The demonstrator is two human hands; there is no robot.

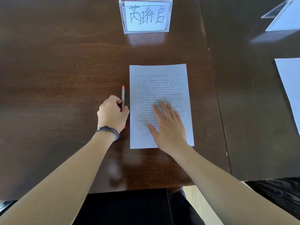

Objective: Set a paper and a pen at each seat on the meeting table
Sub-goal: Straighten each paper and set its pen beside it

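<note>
A printed white paper (159, 88) lies on the dark wooden table (65, 70) in front of a clear name card stand (145, 16). My right hand (168, 127) rests flat on the paper's lower half, fingers spread. Just left of the paper's edge lies a red pen (123, 96), pointing away from me. My left hand (112, 113) is closed around the pen's lower part, with a dark band on its wrist. The pen's near end is hidden under that hand.
A second white paper (289, 88) lies at the right edge of view, with another name card stand (284, 17) beyond it at the top right. The table's front edge runs below my forearms, with a dark chair (129, 208) under it.
</note>
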